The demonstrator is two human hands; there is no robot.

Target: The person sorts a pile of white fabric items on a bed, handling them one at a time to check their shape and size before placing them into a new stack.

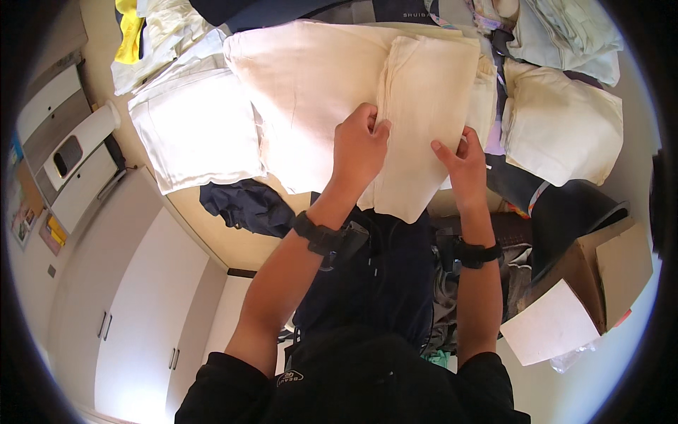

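Note:
A folded cream cloth (424, 120), long and narrow, lies in front of me over a wider spread cream cloth (304, 78). My left hand (361, 145) grips its left edge, fingers curled and thumb pressed near the fold. On the opposite edge, my right hand (462, 162) pinches the cloth, with the thumb on top and the other fingers partly hidden behind it. The lower end of the folded cloth hangs toward my body. Dark bands with small modules circle both wrists.
Stacks of folded white cloth (194, 131) and cream cloth (565, 124) flank the work. A dark blue garment (247, 212) lies at left below the white stack. An open cardboard box (579, 275) stands at lower right beside a black mat (565, 219). White cabinets (141, 311) line the left.

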